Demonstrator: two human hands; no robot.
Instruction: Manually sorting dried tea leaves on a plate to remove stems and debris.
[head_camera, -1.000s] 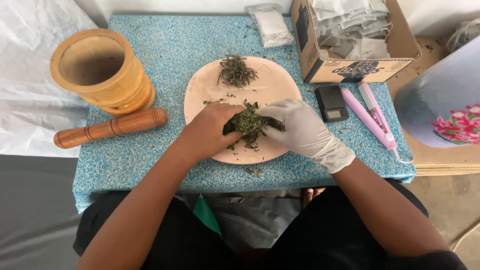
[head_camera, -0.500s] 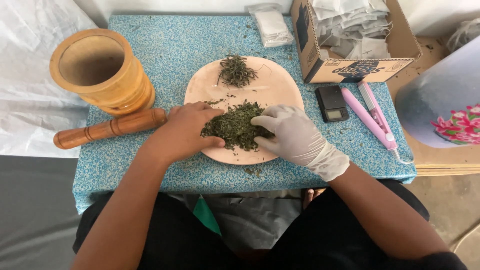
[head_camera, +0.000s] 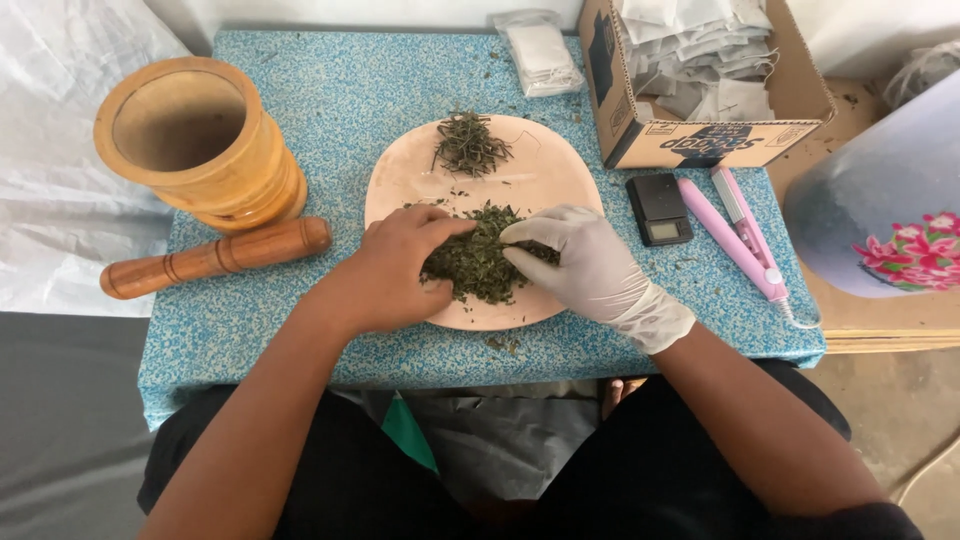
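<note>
The loose heap of dried green herb (head_camera: 480, 262), which half a second ago was spread flatter between the hands, is now drawn in more tightly and pressed from both sides; a second ago a clump of it was lifted off the plate, and it is now back down. From this it is judged that the herb is being gathered and crumbled in repeated passes, with the pile kept on the near half of the round pinkish plate (head_camera: 400, 185).

The bare left hand (head_camera: 395, 270) is cupped against the left side of the heap, its fingers curled into the leaves in a loose grasp. The right hand (head_camera: 580, 262), covered by a white glove, is laid on the right side, its fingertips pinched into the top of the pile.

Counted on the blue speckled table (head_camera: 330, 100): one plate, on which two portions of herb are seen, the worked heap and a smaller, stalkier tuft (head_camera: 470, 145) at the far edge, well apart from the hands. One wooden mortar (head_camera: 195, 140) is stood at the left, with one wooden pestle (head_camera: 215, 257) laid just beside it. To the right are found one small black pocket scale (head_camera: 658, 208), one pink hand sealer (head_camera: 738, 235), and one open cardboard box (head_camera: 690, 130) of empty white sachets; the sachets cannot be counted. One clear packet (head_camera: 540, 52) is laid near the far edge.
</note>
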